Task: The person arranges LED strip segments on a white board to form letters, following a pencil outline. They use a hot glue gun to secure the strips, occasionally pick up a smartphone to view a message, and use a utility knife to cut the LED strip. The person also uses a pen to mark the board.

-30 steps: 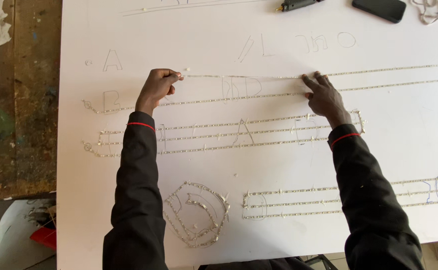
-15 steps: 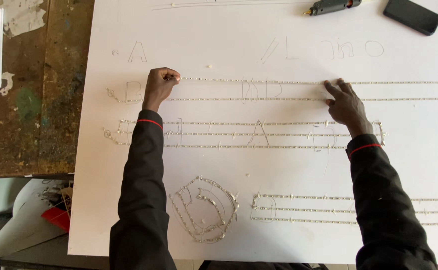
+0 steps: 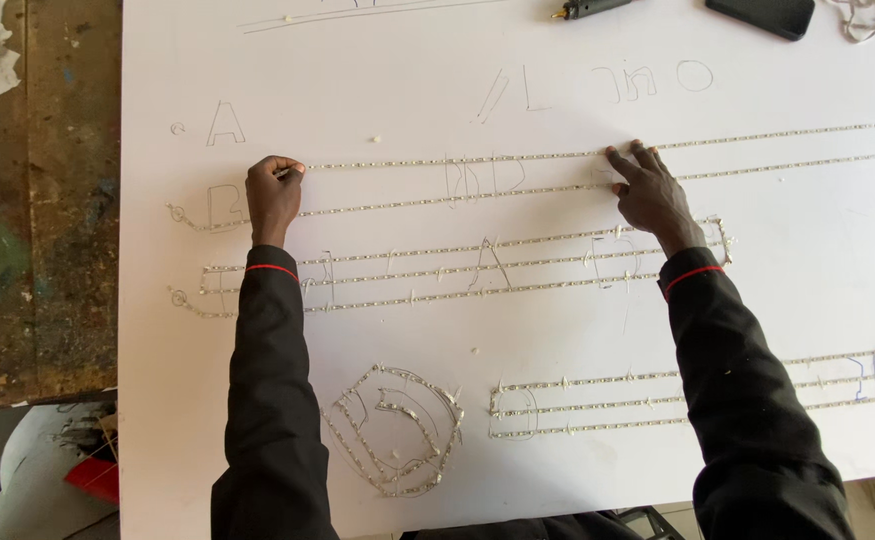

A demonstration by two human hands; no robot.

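Hands unmoved on the board (image 3: 837, 260) since earlier; view only shifted. Left hand (image 3: 273, 193) pinches the end of the top LED strip (image 3: 457, 160). Right hand (image 3: 649, 192), fingers spread flat, presses the strip down. Strip lies across the white board.

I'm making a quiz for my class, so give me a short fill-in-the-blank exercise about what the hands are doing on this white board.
1. The left hand pinches the ______ end of the top light strip.
2. The right hand presses its fingers down on the same ______.
3. The strips lie on a large ______ board marked with pencil letters.
4. The black phone lies near the board's ______ edge.

Missing words: left; strip; white; top
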